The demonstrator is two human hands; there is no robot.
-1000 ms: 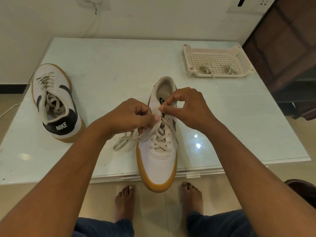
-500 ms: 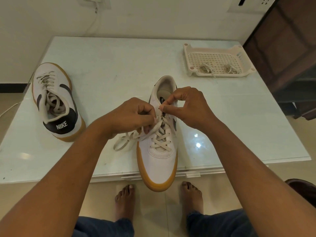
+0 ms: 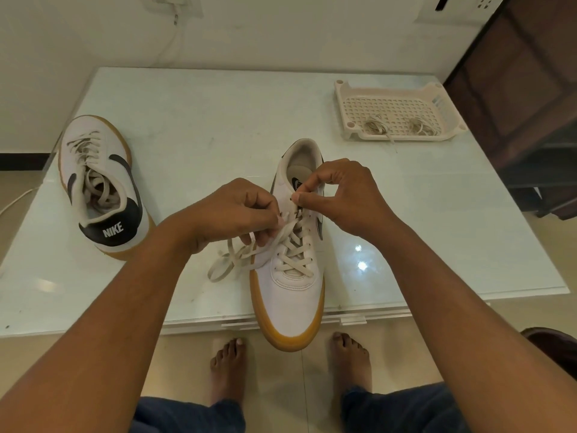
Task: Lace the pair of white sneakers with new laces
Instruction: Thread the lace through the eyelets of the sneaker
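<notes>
While the half-laced sneaker lay with its toe over the table's near edge, the left hand pinched its lace. The right hand pinched at the top eyelets, seemingly on the other end. The lace looked limp and light, best gripped near its stiff tip.

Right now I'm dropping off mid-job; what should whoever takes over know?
The left hand pinches the lace beside the upper eyelets; the right hand pinches the upper edge of the near sneaker there.
That sneaker stands at the front edge of the table, toe overhanging.
Done: its lower rows are crossed; the other sneaker, far left, looks laced.
Left: top eyelets, loose lace end.
Two lace bundles lie in the tray.
</notes>
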